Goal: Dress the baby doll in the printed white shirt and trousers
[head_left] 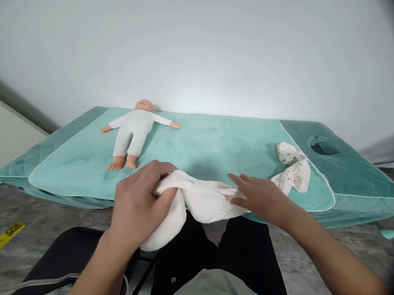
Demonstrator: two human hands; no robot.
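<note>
A soft white cloth (210, 201) is stretched across the front edge of the bed, above my lap. My left hand (141, 197) is closed around its left end, with one fold hanging below the fist. At the other end, my right hand (257, 194) has the cloth between thumb and fingers, one finger pointing out past the top edge. Whether the cloth is a garment I cannot tell. Farther back on the left, a baby doll (137, 126) in a white bodysuit lies on its back, arms spread.
The bed (217, 139) has a light green cover and a hole (324, 145) at the right. A crumpled patterned white cloth (294, 172) lies near the right edge. A black chair (66, 255) stands at lower left; yellow tape (2, 243) is on the floor.
</note>
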